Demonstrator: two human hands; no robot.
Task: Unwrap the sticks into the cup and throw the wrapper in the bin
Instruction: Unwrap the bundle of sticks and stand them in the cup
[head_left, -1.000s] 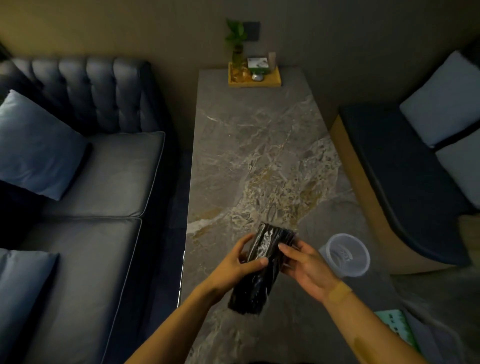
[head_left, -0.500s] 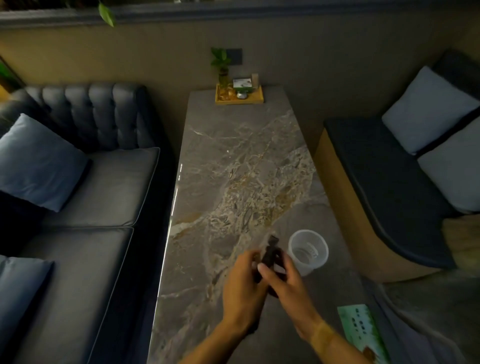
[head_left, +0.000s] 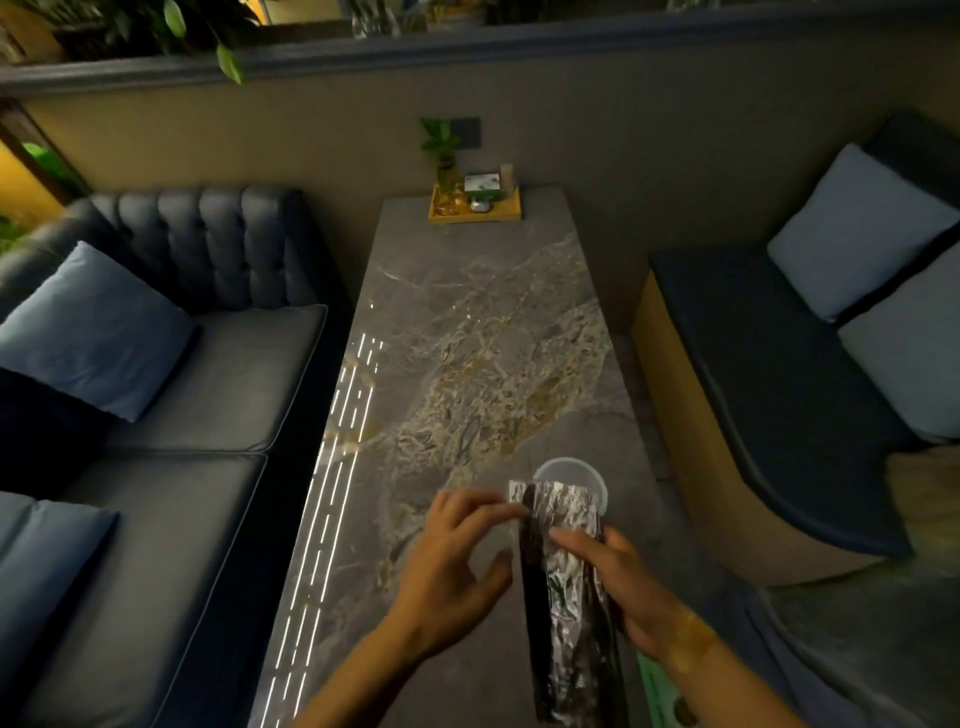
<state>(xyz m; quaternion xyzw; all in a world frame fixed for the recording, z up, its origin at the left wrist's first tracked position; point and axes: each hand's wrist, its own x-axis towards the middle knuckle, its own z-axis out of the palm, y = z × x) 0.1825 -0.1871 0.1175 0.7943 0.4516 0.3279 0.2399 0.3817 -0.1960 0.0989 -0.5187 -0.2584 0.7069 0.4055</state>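
Observation:
A long pack of dark sticks in a shiny clear wrapper (head_left: 563, 597) is held upright over the near end of the marble table (head_left: 467, 322). My right hand (head_left: 628, 587) grips the pack along its right side. My left hand (head_left: 457, 556) pinches the wrapper's top left corner with its fingertips. A clear plastic cup (head_left: 569, 470) stands on the table just behind the pack's top end, partly hidden by it. No bin is in view.
A yellow tray (head_left: 475, 210) with a small plant and boxes sits at the table's far end. A grey sofa (head_left: 182, 415) with blue cushions runs along the left, a dark bench (head_left: 769, 395) with pale cushions on the right. A green printed card (head_left: 662, 696) lies near my right wrist.
The pack has been turned from end-on to lengthwise and now stands in front of the cup. My left hand has shifted to the wrapper's top corner. The view has tilted upward.

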